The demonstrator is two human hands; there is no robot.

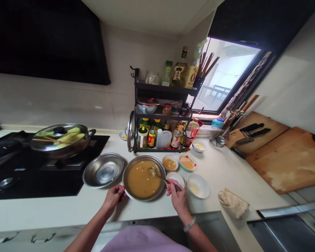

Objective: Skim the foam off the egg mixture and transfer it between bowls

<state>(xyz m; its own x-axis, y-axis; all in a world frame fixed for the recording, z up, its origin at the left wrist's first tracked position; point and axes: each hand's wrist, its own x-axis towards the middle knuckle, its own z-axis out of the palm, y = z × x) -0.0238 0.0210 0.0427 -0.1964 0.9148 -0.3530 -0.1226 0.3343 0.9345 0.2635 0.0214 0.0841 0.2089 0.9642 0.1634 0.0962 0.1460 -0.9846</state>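
A metal bowl (pixel 126 189) of brownish-yellow liquid with small pale bits stands on the counter in front of me. My left hand (pixel 116 195) pinches its left rim. In my right hand (pixel 176 191) is the handle of a spoon (pixel 160 177), whose head dips into the liquid near the middle of the bowl. A second metal bowl (pixel 103 170), shiny inside, sits just left. Right of the liquid are a small bowl of brown sauce (pixel 170 163), a bowl of orange sauce (pixel 187 162), a white dish (pixel 174 177) partly behind my right hand, and a white bowl (pixel 203 186).
On the stove (pixel 60 175) at left stands a lidded pan (pixel 61 140) with chopsticks across it. A black rack (pixel 160 149) of bottles and jars rises behind the bowls. A folded cloth (pixel 233 203), knife block (pixel 235 136) and cutting boards (pixel 291 157) are at right.
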